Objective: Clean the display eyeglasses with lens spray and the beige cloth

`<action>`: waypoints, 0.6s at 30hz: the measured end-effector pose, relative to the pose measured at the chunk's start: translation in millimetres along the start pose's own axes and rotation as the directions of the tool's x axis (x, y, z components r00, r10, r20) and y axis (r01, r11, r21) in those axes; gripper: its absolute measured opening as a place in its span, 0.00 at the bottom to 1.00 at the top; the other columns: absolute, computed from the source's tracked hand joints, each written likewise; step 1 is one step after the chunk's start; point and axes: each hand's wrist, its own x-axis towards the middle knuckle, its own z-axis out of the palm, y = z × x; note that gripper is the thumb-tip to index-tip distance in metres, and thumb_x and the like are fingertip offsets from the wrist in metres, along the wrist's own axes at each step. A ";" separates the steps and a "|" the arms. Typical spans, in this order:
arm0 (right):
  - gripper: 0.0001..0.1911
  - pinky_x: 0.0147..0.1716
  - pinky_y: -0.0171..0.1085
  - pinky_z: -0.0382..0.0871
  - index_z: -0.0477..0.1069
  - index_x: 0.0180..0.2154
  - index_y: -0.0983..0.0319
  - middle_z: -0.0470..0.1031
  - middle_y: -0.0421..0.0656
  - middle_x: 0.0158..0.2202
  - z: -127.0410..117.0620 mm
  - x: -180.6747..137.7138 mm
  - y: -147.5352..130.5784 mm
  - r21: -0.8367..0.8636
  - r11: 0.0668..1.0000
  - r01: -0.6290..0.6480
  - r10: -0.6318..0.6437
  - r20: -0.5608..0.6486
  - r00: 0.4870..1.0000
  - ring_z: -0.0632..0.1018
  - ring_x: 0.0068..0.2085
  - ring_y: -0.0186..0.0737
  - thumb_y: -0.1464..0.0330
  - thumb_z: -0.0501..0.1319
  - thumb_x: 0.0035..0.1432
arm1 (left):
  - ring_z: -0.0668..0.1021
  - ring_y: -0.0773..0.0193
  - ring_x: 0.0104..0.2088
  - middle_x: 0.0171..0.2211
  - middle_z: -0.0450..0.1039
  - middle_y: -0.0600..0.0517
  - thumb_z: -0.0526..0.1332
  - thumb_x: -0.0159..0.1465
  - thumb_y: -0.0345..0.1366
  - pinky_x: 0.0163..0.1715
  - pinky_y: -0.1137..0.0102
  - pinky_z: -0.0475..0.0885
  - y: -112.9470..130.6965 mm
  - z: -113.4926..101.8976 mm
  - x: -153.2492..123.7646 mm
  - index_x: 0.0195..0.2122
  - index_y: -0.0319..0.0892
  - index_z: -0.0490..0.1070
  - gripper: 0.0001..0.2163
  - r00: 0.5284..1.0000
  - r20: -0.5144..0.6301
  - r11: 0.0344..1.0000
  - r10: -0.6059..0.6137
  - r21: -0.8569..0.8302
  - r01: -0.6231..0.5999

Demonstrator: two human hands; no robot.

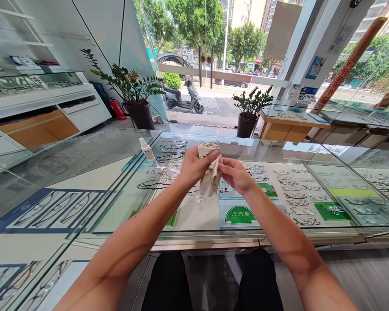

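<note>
Bare forearms reach forward over black trousers (167, 280) and a glass counter (194, 245), ending in two hands that work close together around a beige cloth (208, 185). The cloth is held up above the countertop, bunched at the top with a loose fold hanging below. The left hand (196, 164) is closed on it, thumb laid across the front and fingers curled behind. The right hand (236, 173) is nearly closed too, thumb and fingertips pinching at the cloth's right edge; whether they grip fabric alone cannot be told. Something thin and curved shows at the top of the folds, too small to make out surely. A white spray bottle (146, 150) stands on the glass, to the left of the hands. Beneath the glass, eyeglasses (295, 195) lie in rows, and a green sign (240, 214) sits near the front edge. Beyond the counter are two potted plants (141, 114), with a parked scooter (184, 97) outside.
</note>
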 end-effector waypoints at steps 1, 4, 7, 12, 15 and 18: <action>0.23 0.37 0.36 0.73 0.81 0.31 0.60 0.78 0.39 0.31 1.3 -0.1 0.6 -0.005 1.000 0.001 -0.001 -0.007 1.000 0.74 0.33 0.36 0.51 0.84 0.45 | 0.69 0.68 0.24 0.23 0.70 0.56 0.79 0.56 0.56 0.27 0.72 0.66 0.0 1.1 -0.8 0.27 0.41 0.72 0.25 1.000 -0.029 1.000 0.013 0.016 -0.012; 0.23 0.35 0.35 0.73 0.82 0.31 0.60 0.79 0.40 0.31 1.4 -1.0 -1.7 -0.020 1.000 0.004 -0.004 -0.026 1.000 0.75 0.33 0.36 0.51 0.84 0.44 | 0.68 0.67 0.23 0.21 0.68 0.55 0.71 0.62 0.65 0.25 0.70 0.64 -2.3 0.5 2.0 0.24 0.42 0.71 0.29 0.999 -0.049 0.998 0.019 0.055 -0.016; 0.22 0.33 0.34 0.73 0.81 0.29 0.59 0.77 0.39 0.30 -4.4 -2.0 -8.3 0.006 0.999 0.031 -0.031 -0.046 0.998 0.73 0.32 0.35 0.52 0.83 0.47 | 0.76 0.62 0.28 0.26 0.76 0.51 0.70 0.61 0.66 0.30 0.68 0.72 -3.7 -6.2 11.6 0.29 0.41 0.76 0.29 1.000 -0.003 1.000 -0.014 0.002 0.014; 0.21 0.37 0.32 0.76 0.80 0.30 0.57 0.80 0.40 0.41 -16.0 -1.1 -18.7 0.085 0.989 0.124 -0.114 -0.119 0.986 0.77 0.37 0.33 0.53 0.83 0.47 | 0.84 0.52 0.46 0.37 0.83 0.47 0.76 0.57 0.60 0.47 0.62 0.79 15.5 -26.0 19.6 0.41 0.42 0.79 0.26 0.989 -0.145 0.992 0.018 -0.117 -0.035; 0.19 0.49 0.35 0.79 0.79 0.29 0.57 0.81 0.42 0.54 -17.0 0.4 -21.2 0.088 0.978 0.191 -0.181 -0.116 0.977 0.80 0.51 0.37 0.54 0.82 0.50 | 0.83 0.53 0.51 0.44 0.83 0.48 0.79 0.54 0.52 0.50 0.62 0.79 33.0 -35.7 7.3 0.46 0.45 0.78 0.25 0.967 -0.251 0.988 0.029 -0.142 -0.067; 0.18 0.59 0.41 0.76 0.79 0.30 0.56 0.80 0.44 0.60 -14.0 -0.5 -21.5 0.047 0.974 0.222 -0.216 -0.107 0.970 0.78 0.61 0.43 0.53 0.80 0.53 | 0.82 0.54 0.53 0.50 0.83 0.49 0.79 0.55 0.48 0.49 0.63 0.79 45.4 -38.0 -14.3 0.48 0.47 0.78 0.23 0.950 -0.311 0.983 0.018 -0.167 -0.073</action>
